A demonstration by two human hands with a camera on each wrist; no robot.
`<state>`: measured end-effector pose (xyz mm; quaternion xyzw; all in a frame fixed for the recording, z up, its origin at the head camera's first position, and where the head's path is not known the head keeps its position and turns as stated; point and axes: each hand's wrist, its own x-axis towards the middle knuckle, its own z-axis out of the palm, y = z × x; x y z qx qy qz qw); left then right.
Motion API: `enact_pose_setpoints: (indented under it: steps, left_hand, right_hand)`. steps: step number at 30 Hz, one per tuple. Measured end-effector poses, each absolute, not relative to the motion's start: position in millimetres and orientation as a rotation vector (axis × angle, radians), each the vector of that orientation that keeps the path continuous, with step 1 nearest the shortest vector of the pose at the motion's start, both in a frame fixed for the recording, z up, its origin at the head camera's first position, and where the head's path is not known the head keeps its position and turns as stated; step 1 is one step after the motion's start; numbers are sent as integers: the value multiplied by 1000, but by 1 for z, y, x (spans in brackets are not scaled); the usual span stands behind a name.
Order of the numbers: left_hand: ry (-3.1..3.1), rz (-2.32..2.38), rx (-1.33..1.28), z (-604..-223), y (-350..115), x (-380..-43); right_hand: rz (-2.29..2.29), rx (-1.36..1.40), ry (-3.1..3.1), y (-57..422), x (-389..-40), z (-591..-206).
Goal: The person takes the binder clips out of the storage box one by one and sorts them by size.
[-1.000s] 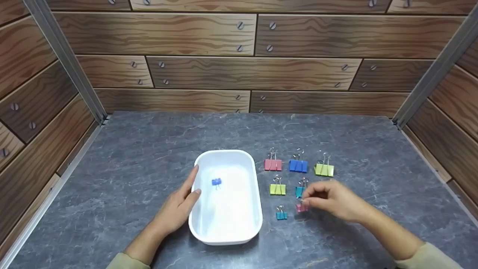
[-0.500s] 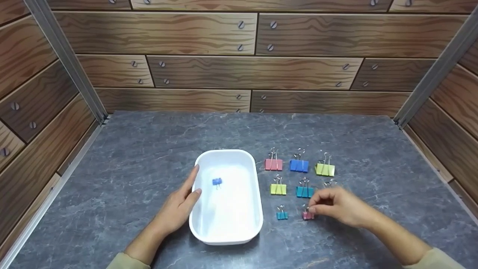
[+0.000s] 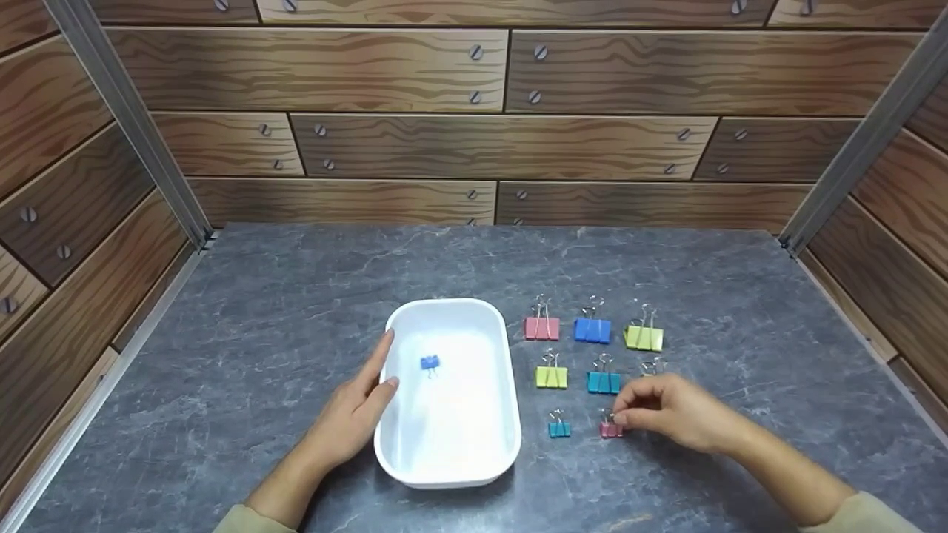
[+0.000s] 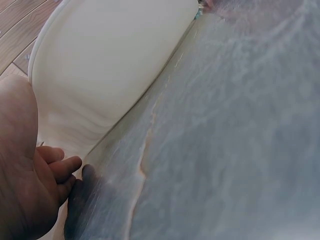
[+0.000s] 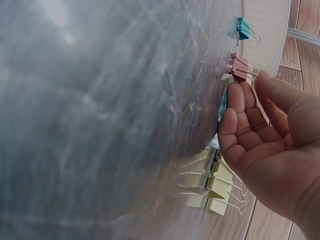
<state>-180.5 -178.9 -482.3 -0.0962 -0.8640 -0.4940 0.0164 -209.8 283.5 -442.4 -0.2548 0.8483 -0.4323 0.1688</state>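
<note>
My right hand [image 3: 678, 414] pinches the wire handle of a small pink binder clip [image 3: 611, 429] between thumb and index finger. In the right wrist view this pink clip [image 5: 239, 69] stands at the fingertips, close to the tabletop, while the other fingers curl loosely below. My left hand [image 3: 344, 418] rests against the left side of a white plastic tray [image 3: 512, 400], thumb and index finger along the rim. Inside the tray lies a small blue binder clip [image 3: 429, 362]. The left wrist view shows loosely bent fingers beside the tray wall [image 4: 110, 60]; the thumb is hidden there.
Right of the tray stand a small teal clip [image 3: 559, 429], a yellow-green clip [image 3: 552, 377], a larger teal clip [image 3: 603, 383], and big pink [image 3: 542, 329], blue [image 3: 592, 331] and yellow-green [image 3: 644, 338] clips. Another clip [image 3: 653, 366] is mostly behind my right hand.
My right hand has moved slightly right and toward me with the small pink clip, uncovering the larger teal clip, then stays nearly still. The left hand and tray have not moved.
</note>
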Motion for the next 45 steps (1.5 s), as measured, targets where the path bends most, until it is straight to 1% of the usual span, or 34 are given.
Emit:
enact_pose_setpoints:
  steps: [15,21,26,30,34,45]
  left_hand:
    - [-2689,-1531,-300,-483,-180,-180]
    - [-2690,-1529,-310,-482,-180,-179]
    - [-2691,-1536,-304,-482,-180,-178]
    - [-2693,-1544,-295,-482,-181,-179]
    - [-2690,-1545,-302,-481,-182,-178]
    - [-2684,-1537,-309,-482,-179,-181]
  right_hand:
    - [-1209,-676,2410,285,-211,-440]
    - [-1204,-670,2431,285,-211,-431]
    - [-1217,-737,2473,278,-212,-415]
    - [-1234,-790,2481,262,-214,-401]
    - [-1258,-858,2487,234,-219,-390]
    - [-1377,-1092,2414,142,-243,-384]
